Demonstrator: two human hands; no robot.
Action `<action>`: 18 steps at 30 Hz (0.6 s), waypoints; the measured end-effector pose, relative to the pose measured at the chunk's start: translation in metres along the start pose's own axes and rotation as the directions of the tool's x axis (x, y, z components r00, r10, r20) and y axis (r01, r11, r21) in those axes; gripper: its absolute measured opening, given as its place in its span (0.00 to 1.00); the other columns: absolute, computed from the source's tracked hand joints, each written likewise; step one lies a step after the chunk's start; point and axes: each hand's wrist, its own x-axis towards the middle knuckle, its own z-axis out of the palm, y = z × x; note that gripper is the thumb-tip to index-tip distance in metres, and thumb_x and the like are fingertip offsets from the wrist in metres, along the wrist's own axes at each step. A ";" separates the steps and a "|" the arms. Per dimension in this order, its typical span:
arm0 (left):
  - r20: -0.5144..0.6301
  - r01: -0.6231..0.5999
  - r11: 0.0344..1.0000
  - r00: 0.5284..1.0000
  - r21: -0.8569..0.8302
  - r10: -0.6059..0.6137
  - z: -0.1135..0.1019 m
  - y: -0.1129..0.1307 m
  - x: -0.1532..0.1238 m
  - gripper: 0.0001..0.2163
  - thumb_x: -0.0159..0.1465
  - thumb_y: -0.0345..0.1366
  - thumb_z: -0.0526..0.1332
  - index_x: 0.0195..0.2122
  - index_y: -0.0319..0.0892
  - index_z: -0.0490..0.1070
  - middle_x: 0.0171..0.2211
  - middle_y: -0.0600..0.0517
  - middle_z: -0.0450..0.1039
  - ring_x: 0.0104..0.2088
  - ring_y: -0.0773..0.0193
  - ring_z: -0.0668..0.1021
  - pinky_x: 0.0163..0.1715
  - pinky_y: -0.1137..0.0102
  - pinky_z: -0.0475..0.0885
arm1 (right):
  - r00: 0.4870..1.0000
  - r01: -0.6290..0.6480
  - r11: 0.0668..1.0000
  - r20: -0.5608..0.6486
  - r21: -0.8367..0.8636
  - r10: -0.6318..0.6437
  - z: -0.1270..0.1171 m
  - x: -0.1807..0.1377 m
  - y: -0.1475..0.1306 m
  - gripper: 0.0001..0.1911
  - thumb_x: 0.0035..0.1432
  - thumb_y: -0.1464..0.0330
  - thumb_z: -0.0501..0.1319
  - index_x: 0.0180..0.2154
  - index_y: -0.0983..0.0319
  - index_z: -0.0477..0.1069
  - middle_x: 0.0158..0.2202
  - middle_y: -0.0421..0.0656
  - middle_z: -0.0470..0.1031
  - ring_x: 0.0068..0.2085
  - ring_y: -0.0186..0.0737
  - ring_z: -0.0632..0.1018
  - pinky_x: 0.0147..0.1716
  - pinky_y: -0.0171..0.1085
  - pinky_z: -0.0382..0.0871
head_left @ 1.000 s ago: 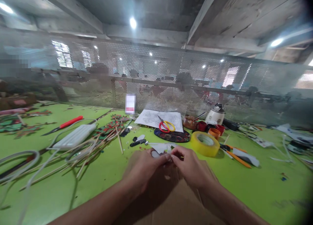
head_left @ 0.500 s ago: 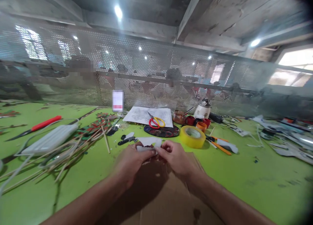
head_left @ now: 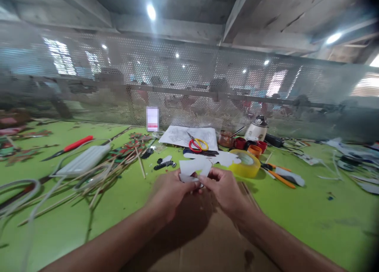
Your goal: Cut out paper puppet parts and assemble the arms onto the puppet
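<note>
Between both hands is a white cut piece of paper (head_left: 194,166), held up over a brown cardboard sheet (head_left: 195,240). My left hand (head_left: 170,193) pinches its left side. My right hand (head_left: 222,189) grips the right side, with thumb and fingers closed near the left thumb. The lower part of the paper is hidden by the fingers. Just beyond lie a dark oval palette (head_left: 187,151) with white paper over it, and scissors with red and yellow handles (head_left: 197,145) on a sheet with line drawings (head_left: 174,135).
A yellow tape roll (head_left: 245,167) and orange-handled pliers (head_left: 282,177) lie right, with paint jars (head_left: 254,150) and a white jug (head_left: 257,129) behind. To the left are bamboo sticks (head_left: 79,193), a white power strip (head_left: 84,160) and a red-handled knife (head_left: 78,143). A perforated screen (head_left: 183,94) stands behind.
The view has turned a little left, so everything sits further right. The paper between my hands has tilted and shows more of its face; both hands keep their hold.
</note>
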 end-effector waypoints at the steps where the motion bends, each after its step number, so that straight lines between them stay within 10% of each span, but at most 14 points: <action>1: 0.008 0.011 1.000 1.000 -0.003 -0.011 0.000 0.000 0.000 0.17 0.43 0.32 0.75 0.33 0.36 0.74 0.24 0.52 0.76 0.22 0.67 0.75 0.25 0.73 0.69 | 1.000 0.005 1.000 0.005 0.009 -0.005 0.001 -0.001 0.000 0.11 0.47 0.62 0.67 0.24 0.64 0.74 0.21 0.41 0.75 0.24 0.37 0.73 0.27 0.35 0.67; 8: 0.146 0.078 0.994 0.987 -0.072 -0.067 -0.004 0.003 0.006 0.18 0.52 0.30 0.69 0.43 0.37 0.69 0.35 0.46 0.77 0.31 0.63 0.79 0.32 0.71 0.72 | 0.994 -0.019 0.999 -0.103 0.045 0.023 -0.009 0.010 0.013 0.13 0.46 0.60 0.68 0.26 0.63 0.72 0.21 0.39 0.73 0.20 0.33 0.71 0.20 0.33 0.64; 11: 0.023 -0.113 0.977 0.994 0.178 0.111 -0.012 0.003 0.007 0.13 0.58 0.33 0.62 0.45 0.39 0.67 0.37 0.46 0.74 0.34 0.61 0.77 0.35 0.67 0.72 | 0.985 -0.046 0.997 -0.166 0.064 0.056 -0.015 0.017 0.015 0.15 0.45 0.59 0.68 0.25 0.63 0.70 0.19 0.37 0.71 0.18 0.30 0.67 0.17 0.31 0.60; 14: 0.152 -0.486 0.573 0.833 0.660 0.532 -0.017 0.004 0.002 0.13 0.57 0.32 0.60 0.44 0.42 0.68 0.42 0.47 0.70 0.40 0.57 0.74 0.41 0.61 0.71 | 0.982 -0.084 0.993 -0.161 0.088 0.097 -0.015 0.016 0.010 0.15 0.42 0.60 0.69 0.23 0.63 0.68 0.17 0.37 0.70 0.17 0.29 0.66 0.16 0.30 0.59; 18: 0.506 -0.568 -0.122 0.588 0.814 0.631 -0.015 0.007 -0.010 0.17 0.55 0.28 0.60 0.47 0.43 0.71 0.46 0.43 0.64 0.48 0.47 0.67 0.47 0.50 0.67 | 0.985 -0.104 0.989 -0.128 0.104 0.117 -0.010 0.009 0.001 0.14 0.41 0.62 0.69 0.21 0.64 0.69 0.15 0.36 0.68 0.16 0.28 0.65 0.15 0.30 0.57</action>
